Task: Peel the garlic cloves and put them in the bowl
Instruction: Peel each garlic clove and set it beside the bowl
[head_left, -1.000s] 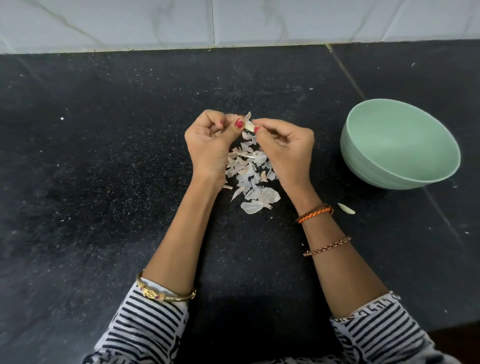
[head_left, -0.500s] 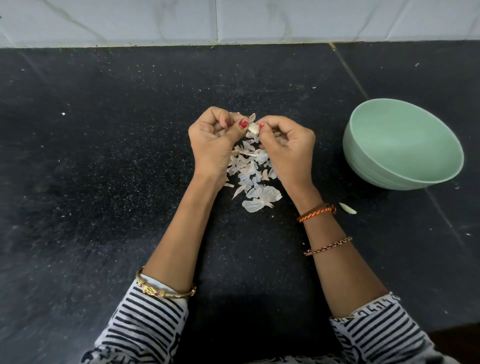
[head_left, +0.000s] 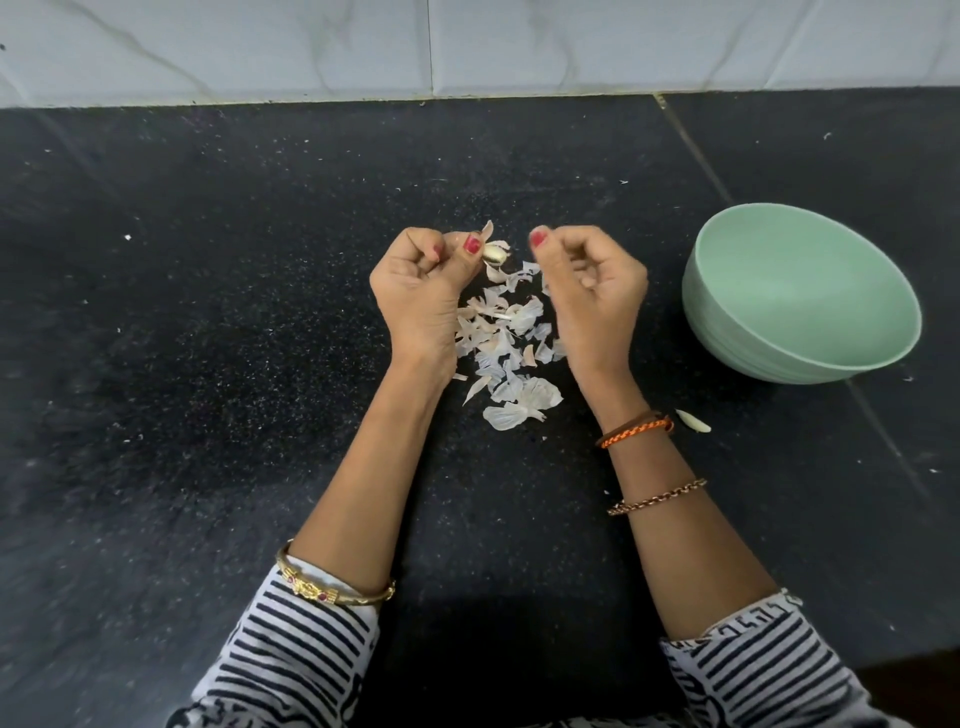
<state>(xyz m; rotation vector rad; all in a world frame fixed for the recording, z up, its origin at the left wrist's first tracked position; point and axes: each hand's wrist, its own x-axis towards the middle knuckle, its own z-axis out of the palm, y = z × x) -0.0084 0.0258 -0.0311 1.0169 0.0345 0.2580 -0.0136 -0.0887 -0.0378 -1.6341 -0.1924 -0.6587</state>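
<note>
My left hand (head_left: 423, 288) pinches a small pale garlic clove (head_left: 493, 255) between thumb and fingers, with bits of skin still sticking up from it. My right hand (head_left: 592, 291) hovers a little to the right of the clove with its fingers curled, and I see nothing held in it. Below and between both hands lies a pile of white garlic skins (head_left: 506, 348) on the black counter. A mint-green bowl (head_left: 795, 291) stands to the right of my right hand, and the part of its inside that I see looks bare.
One loose pale clove or peel piece (head_left: 693, 421) lies on the counter beside my right wrist, in front of the bowl. The black speckled counter (head_left: 208, 364) runs back to a white tiled wall (head_left: 467, 47). A seam in the counter passes under the bowl.
My right hand has let go of the clove and pulled away to the right. The clove stays pinched in my left hand.
</note>
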